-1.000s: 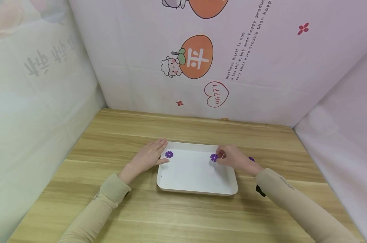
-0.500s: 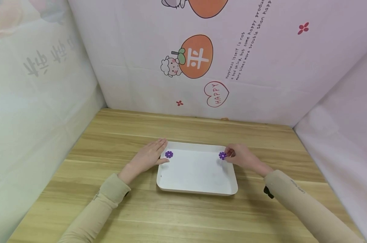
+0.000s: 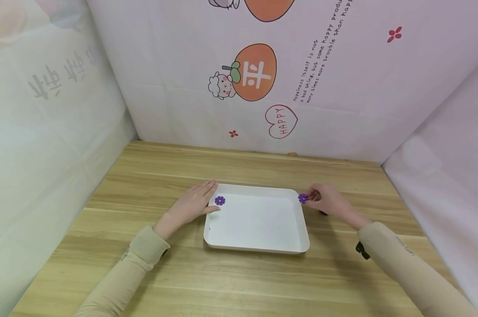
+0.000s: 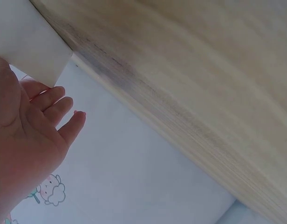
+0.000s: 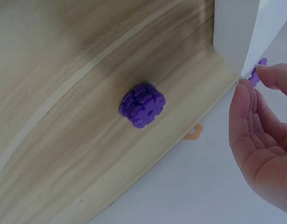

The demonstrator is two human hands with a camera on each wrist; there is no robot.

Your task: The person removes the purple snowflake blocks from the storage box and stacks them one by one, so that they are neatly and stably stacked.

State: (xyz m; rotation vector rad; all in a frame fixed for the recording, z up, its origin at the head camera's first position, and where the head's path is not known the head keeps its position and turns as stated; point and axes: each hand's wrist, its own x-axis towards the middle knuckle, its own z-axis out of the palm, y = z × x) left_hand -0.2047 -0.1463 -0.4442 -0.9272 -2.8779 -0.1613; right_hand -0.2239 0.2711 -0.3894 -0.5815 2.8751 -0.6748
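A shallow white tray stands on the wooden table. My left hand rests on its left side near the back corner, fingers extended and thumb over the rim. Just inside that corner lies a purple flower-shaped plastic disc. With thumb and fingertips my right hand pinches a second purple disc, which overlaps the tray's back right corner in the head view. In the right wrist view, a small stack of purple discs sits on the table beside the tray, mostly hidden by the hand from the head camera.
The wooden tabletop extends around the tray. A printed white cloth hangs behind it, and pale cloth walls border both sides.
My right hand has moved right and slightly back, carrying the purple disc from over the tray's inside to its back right corner. The left hand has stayed in place.
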